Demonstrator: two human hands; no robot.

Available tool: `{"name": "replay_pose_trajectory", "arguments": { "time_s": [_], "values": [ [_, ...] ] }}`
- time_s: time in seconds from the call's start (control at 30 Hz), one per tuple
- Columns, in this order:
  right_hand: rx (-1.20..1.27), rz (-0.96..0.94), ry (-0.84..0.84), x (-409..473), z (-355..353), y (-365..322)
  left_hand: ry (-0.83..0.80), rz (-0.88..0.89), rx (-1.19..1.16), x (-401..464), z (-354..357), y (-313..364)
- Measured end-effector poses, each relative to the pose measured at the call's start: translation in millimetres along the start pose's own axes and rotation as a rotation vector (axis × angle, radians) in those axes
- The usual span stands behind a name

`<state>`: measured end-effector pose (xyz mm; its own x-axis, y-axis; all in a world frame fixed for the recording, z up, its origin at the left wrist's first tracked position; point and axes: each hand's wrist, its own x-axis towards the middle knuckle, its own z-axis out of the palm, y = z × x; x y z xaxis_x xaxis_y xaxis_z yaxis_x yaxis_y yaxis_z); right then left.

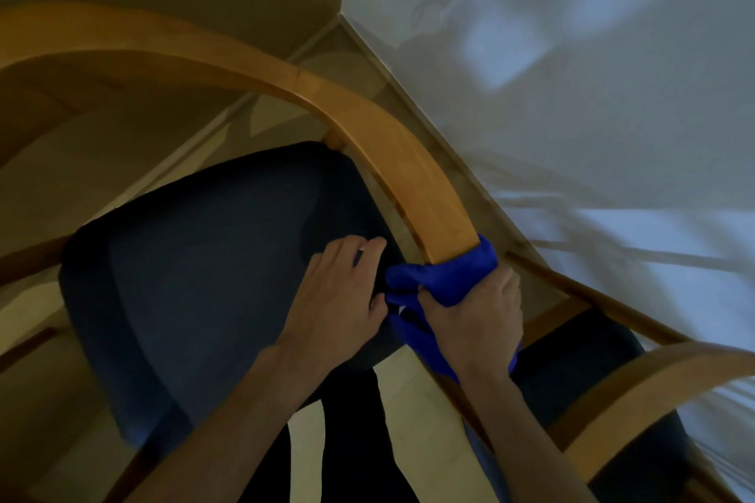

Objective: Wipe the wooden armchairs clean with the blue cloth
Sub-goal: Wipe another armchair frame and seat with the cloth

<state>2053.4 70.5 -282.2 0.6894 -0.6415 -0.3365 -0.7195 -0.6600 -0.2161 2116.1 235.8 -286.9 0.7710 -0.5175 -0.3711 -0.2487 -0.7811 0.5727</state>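
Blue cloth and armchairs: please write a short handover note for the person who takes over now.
Right hand grips the blue cloth, bunched around the front end of the near armchair's wooden armrest.
Left hand rests with straight fingers on the dark seat cushion.
A second armchair stands at the right.
How much is wiped already cannot be told.
Left: the other wood, second chair.

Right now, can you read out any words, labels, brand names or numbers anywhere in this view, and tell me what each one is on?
There is no readable text in this view.
Blue cloth: no tag or label shows.
Wooden armrest and dark seat cushion: no brand mark or sticker shows.
White curtain: only pale blurred patches, no lettering.
Second chair on the right: nothing written shows.
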Motion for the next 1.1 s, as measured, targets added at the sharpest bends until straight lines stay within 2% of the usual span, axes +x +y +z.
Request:
{"name": "replay_pose_trajectory", "arguments": {
  "time_s": [0.2, 0.4, 0.67, 0.77, 1.1],
  "values": [
    [-0.08, -0.113, 0.011, 36, 2, -47, 0.021, -0.049, -0.017, 3, -5, -13],
    [-0.146, -0.269, -0.056, 77, 3, -104, 0.07, -0.125, -0.053, -3, -17, -37],
    [-0.28, -0.575, -0.102, 113, 19, -212, 0.19, -0.309, -0.074, -31, -41, -91],
    [-0.364, -0.679, -0.16, 115, 25, -259, 0.254, -0.369, -0.095, -51, -49, -109],
    [-0.331, -1.07, -0.373, 68, 24, -375, 0.482, -0.53, -0.2, -109, -71, -156]
  ]
}}
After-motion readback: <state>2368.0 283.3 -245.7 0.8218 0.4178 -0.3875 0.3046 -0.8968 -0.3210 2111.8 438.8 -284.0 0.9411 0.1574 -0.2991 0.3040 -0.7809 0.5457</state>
